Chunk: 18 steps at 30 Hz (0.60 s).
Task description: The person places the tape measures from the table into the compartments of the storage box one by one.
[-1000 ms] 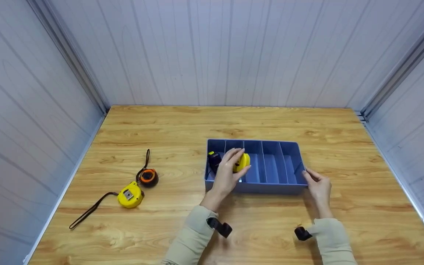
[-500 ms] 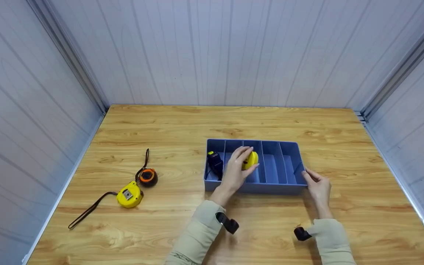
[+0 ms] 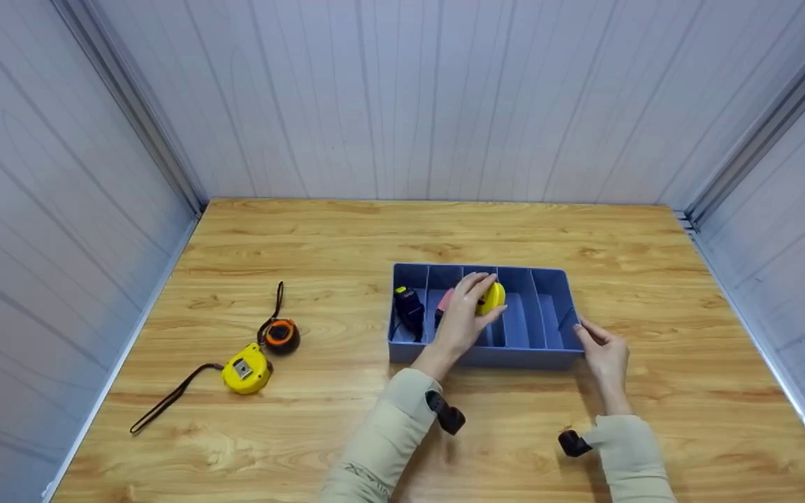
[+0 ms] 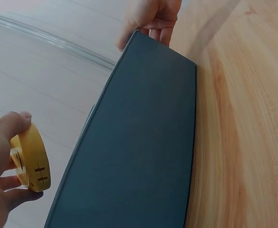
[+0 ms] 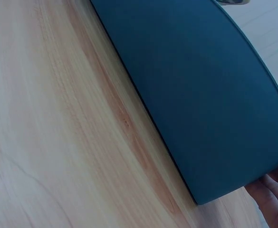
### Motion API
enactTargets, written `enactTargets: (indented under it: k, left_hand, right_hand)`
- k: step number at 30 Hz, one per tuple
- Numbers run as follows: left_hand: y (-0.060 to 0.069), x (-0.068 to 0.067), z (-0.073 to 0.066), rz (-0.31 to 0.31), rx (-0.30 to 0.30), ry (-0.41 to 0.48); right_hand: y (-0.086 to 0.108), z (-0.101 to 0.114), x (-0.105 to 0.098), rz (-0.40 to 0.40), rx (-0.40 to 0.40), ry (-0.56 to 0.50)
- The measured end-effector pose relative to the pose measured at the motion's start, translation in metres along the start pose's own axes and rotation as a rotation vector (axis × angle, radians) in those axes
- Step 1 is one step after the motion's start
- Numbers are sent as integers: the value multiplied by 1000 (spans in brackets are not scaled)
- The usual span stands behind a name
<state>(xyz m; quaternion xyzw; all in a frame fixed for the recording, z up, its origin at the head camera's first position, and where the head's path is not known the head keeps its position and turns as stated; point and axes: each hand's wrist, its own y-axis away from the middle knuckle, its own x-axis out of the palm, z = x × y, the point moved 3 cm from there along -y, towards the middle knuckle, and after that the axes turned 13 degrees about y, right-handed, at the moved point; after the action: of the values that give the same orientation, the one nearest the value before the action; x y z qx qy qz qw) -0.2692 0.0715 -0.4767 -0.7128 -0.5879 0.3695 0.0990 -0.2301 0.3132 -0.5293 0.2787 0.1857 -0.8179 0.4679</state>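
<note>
My left hand (image 3: pixel 464 318) pinches a yellow tape measure (image 3: pixel 492 299) by its case, above the middle of the blue divided box (image 3: pixel 514 358). In the left wrist view, thumb and fingers press the sides of the yellow case, which stands clear of the box wall. At the box's right end, my right hand (image 3: pixel 606 353) grips the wall, thumb at the rim and fingers outside. A black tape measure (image 3: pixel 409 311) with a yellow tip lies in the leftmost compartment. Something pink and black (image 3: pixel 444 302) is partly hidden behind my left hand in the second compartment.
On the wooden table (image 3: pixel 318 433) to the left lie a yellow tape measure with a black strap (image 3: pixel 246 370) and an orange-and-black tape measure (image 3: pixel 282 335), close together. White panelled walls (image 3: pixel 430 105) enclose the table at the back and sides.
My left hand has carried the yellow tape measure rightward over the box, bringing the black tape measure and the pink item into view. The right hand and box have stayed put.
</note>
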Motion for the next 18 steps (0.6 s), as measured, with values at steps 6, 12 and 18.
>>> enactTargets:
  k: [6,12,18]
  left_hand:
    - [-4,6,0,23,-16,-24]
    - [-5,13,2,27,-28,-37]
    - [-3,20,7,25,-93,-42]
  right_hand:
    - [-5,-9,4,-38,-25,-10]
    - [-17,-27,11,-43,-48,-3]
    - [-12,-20,8,-28,-52,-45]
